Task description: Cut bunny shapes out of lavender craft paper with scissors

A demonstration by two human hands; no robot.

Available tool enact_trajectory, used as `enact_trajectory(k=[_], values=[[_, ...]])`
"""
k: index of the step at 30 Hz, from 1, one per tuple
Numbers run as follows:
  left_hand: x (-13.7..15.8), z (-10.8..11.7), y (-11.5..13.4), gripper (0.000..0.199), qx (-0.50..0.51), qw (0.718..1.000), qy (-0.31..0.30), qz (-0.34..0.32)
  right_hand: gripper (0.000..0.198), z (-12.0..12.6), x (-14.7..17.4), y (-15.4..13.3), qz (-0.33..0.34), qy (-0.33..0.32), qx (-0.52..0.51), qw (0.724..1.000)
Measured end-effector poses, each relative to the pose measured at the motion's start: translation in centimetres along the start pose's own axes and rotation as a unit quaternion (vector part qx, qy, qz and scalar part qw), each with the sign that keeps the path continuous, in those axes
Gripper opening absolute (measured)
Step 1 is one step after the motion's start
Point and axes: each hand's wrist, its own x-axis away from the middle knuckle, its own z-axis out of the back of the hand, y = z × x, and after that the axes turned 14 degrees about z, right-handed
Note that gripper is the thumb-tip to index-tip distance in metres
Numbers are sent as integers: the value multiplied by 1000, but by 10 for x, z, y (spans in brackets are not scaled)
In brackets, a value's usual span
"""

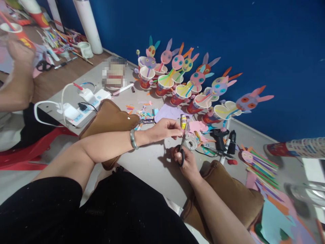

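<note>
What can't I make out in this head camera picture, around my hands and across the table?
In the head view:
- What your left hand may pinch: too small, beside the blades of the black-handled metal scissors in your right hand.
- The object beyond the white plastic power strip: masked by pixelation.
- White-rimmed back-row paper cups: partly hidden by red printed front-row cups.
- Red-and-white paper cup stack: cut off by the right edge.

From the person's head, the one view looks forward and down, close above the dark-clothed lap [122, 210] at the near edge, across the table [152, 161] to the blue wall [203, 27] on the far side, whose foot slants toward near right
</note>
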Motion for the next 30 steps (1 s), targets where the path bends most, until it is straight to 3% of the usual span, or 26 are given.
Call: enact_trajectory(k=[30], values=[[0,0,3,12,-4,1000,-7,12,60,2,2,-4,-2,-6,-4,1000]])
